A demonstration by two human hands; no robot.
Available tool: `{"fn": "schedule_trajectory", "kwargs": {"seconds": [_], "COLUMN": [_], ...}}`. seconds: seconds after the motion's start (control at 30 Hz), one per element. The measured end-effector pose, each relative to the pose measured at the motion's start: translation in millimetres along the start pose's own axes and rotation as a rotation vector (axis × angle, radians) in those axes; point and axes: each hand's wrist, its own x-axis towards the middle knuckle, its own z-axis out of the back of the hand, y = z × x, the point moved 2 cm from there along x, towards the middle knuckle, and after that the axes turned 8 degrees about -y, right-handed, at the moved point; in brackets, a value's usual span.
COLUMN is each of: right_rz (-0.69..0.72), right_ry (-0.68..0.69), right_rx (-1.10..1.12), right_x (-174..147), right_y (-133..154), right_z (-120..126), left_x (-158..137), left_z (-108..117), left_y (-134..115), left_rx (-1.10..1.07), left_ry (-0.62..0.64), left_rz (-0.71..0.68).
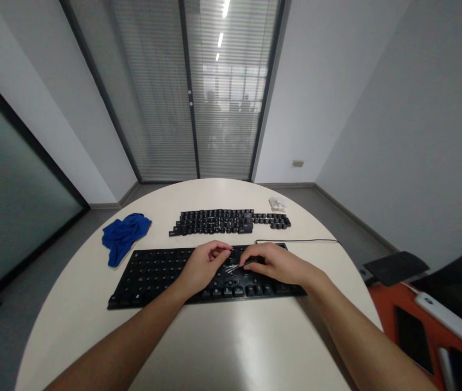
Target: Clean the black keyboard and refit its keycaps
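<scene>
Left hand (pixel 203 267) over keyboard (pixel 153 271) — right hand (pixel 277 262) pinching thin tool (pixel 232 268), seemingly metal

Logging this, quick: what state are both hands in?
Left hand: curled; can't tell if it holds anything.
Right hand: closed, holding a thin metal tool.

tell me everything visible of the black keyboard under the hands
The keyboard is long, black and plastic-looking, lying flat on the pale table. Much of it shows bare key positions, while keycaps line part of its near edge. The left hand and right hand hide its middle; contact is unclear.
</scene>
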Motion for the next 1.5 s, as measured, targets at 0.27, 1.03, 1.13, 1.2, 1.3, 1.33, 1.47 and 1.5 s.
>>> {"fn": "schedule_trajectory", "kwargs": {"seconds": [0.27, 1.03, 1.13, 1.2, 1.3, 1.33, 1.47, 1.5], "right_rz": [-0.125, 0.051, 0.074, 0.081, 0.079, 0.08, 0.105, 0.107], "right_ry": [-0.275, -0.414, -0.408, -0.421, -0.425, -0.425, -0.416, -0.413], "right_rx": [0.113, 0.014, 0.008, -0.007, -0.031, -0.037, -0.038, -0.037], "right_x": [0.7, 10.3, 10.9, 10.8, 10.2, 10.0, 9.9, 10.2], "right_y": [-2.9, 12.0, 12.6, 11.9, 10.8, 10.8, 12.7, 12.7], "right_z": [-1.8, -21.9, -23.7, -23.2, -21.5, -20.9, -18.7, -17.5], "left_x": [2.4, -1.7, -1.2, -1.0, -1.1, -1.2, -1.4, -1.5], "left_z": [2.7, -1.5, -2.2, -2.2, -2.1, -2.2, -4.2, -4.7], "left_y": [2.6, -3.3, -2.7, -2.4, -2.1, -1.8, 1.3, 2.1], "left_rx": [-0.158, -0.275, -0.3, -0.311, -0.345, -0.352, -0.366, -0.365], "left_ry": [-0.072, 0.101, 0.116, 0.118, 0.121, 0.126, 0.163, 0.168], "left_rz": [-0.002, 0.03, 0.057, 0.065, 0.072, 0.077, 0.088, 0.086]}}
